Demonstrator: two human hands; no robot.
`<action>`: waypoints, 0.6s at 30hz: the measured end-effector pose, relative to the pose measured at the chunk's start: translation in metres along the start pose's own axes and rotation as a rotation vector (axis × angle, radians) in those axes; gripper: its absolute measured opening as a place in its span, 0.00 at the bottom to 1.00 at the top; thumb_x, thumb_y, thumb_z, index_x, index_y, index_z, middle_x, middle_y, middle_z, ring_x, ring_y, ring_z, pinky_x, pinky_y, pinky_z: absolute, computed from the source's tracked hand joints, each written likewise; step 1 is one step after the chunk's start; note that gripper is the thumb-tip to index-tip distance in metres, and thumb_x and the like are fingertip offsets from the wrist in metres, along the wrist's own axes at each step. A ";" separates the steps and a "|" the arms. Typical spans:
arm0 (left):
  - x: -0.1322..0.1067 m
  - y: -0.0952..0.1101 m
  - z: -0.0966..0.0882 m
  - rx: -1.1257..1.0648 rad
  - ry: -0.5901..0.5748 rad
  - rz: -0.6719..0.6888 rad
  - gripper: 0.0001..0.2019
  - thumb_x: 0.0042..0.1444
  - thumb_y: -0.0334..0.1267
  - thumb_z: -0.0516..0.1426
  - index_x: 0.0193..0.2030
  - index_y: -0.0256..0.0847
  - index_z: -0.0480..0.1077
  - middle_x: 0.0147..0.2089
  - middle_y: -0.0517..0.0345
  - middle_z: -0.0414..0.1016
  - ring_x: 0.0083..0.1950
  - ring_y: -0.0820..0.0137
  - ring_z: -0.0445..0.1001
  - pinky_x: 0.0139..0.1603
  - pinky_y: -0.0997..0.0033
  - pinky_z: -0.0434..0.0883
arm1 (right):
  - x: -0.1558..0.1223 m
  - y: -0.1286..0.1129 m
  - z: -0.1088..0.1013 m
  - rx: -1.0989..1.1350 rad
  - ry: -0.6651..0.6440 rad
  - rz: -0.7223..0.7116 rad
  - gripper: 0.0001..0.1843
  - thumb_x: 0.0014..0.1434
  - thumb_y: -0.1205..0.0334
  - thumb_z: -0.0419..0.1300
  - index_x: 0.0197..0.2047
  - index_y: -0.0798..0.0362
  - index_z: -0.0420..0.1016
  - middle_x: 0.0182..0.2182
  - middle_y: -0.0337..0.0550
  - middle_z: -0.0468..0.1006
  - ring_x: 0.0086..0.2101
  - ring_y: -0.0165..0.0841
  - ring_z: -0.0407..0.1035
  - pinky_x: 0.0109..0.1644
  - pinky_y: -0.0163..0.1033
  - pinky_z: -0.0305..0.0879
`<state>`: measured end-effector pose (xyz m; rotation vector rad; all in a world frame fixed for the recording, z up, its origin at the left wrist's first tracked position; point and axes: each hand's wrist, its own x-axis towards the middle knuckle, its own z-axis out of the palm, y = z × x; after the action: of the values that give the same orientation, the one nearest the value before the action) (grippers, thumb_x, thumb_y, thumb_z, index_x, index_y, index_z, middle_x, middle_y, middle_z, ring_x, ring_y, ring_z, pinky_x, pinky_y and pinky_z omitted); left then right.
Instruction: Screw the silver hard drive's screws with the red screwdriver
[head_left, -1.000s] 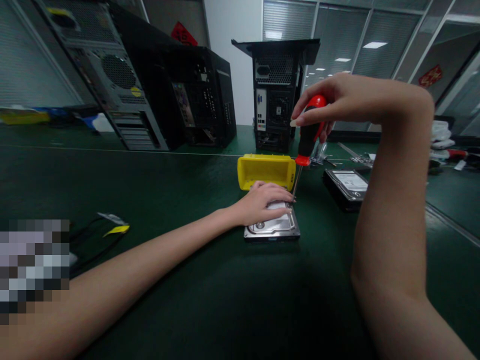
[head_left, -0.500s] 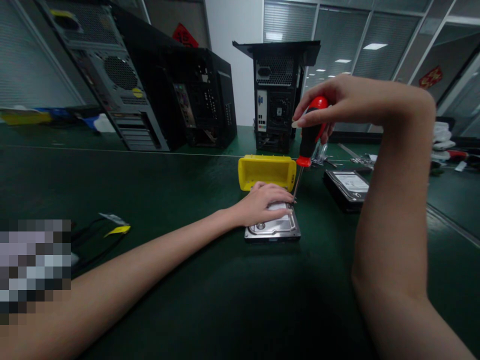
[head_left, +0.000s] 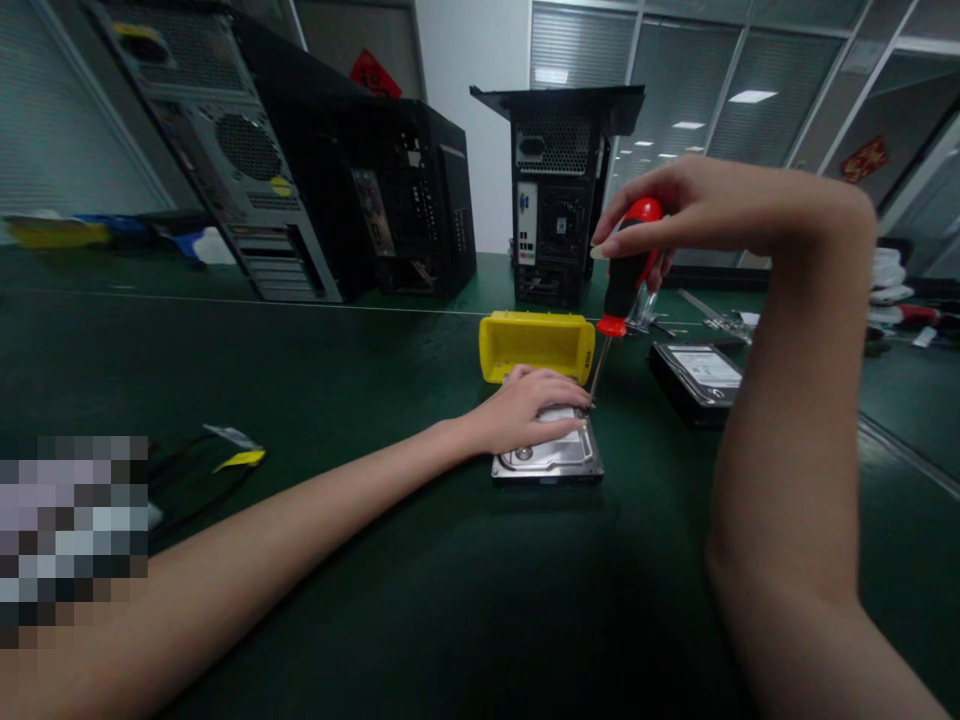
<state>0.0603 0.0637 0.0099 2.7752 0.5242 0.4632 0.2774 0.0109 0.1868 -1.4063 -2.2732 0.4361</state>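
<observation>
A silver hard drive point(head_left: 551, 465) lies on the green work surface in the middle of the head view. My left hand point(head_left: 525, 408) rests flat across its top, fingers stretched towards the far right corner and covering much of the label. My right hand point(head_left: 652, 220) is closed round the handle of a red and black screwdriver point(head_left: 621, 290), wrist bent high. The shaft slants down to the far right corner of the drive, beside my left fingertips. Whether the tip sits in a screw is too small to tell. Just behind the drive is a yellow plastic bin point(head_left: 536, 345).
Another hard drive point(head_left: 701, 375) lies right of the bin, partly behind my right forearm. Black computer cases point(head_left: 559, 210) stand along the back, the largest at left point(head_left: 262, 160). Black cables with a yellow tag point(head_left: 240, 459) lie at left. Loose metal parts point(head_left: 724, 322) are at the right back.
The whole view has shifted slightly. Both hands keep their places on the drive and screwdriver; the screwdriver handle appears tilted a little further right.
</observation>
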 end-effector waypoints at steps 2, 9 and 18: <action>0.000 -0.001 0.001 0.002 0.001 -0.003 0.17 0.63 0.49 0.51 0.55 0.50 0.71 0.58 0.59 0.73 0.61 0.61 0.66 0.58 0.57 0.53 | 0.000 0.000 0.000 0.007 -0.002 -0.002 0.22 0.52 0.50 0.66 0.47 0.53 0.78 0.41 0.50 0.79 0.36 0.38 0.74 0.38 0.42 0.73; 0.000 -0.001 0.001 0.010 0.005 0.002 0.16 0.63 0.46 0.50 0.54 0.50 0.71 0.59 0.60 0.73 0.61 0.61 0.66 0.57 0.57 0.53 | 0.004 -0.001 -0.003 0.003 -0.027 0.008 0.22 0.49 0.52 0.68 0.47 0.52 0.78 0.39 0.49 0.80 0.37 0.39 0.74 0.39 0.41 0.73; 0.000 0.000 0.001 0.034 0.001 0.010 0.15 0.64 0.42 0.50 0.54 0.47 0.70 0.58 0.60 0.73 0.61 0.63 0.66 0.56 0.59 0.54 | 0.006 -0.008 0.001 -0.054 -0.016 0.034 0.24 0.51 0.48 0.66 0.48 0.52 0.78 0.39 0.48 0.79 0.38 0.40 0.73 0.39 0.41 0.72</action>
<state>0.0605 0.0637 0.0093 2.8115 0.5231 0.4617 0.2687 0.0126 0.1906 -1.4752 -2.2929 0.4013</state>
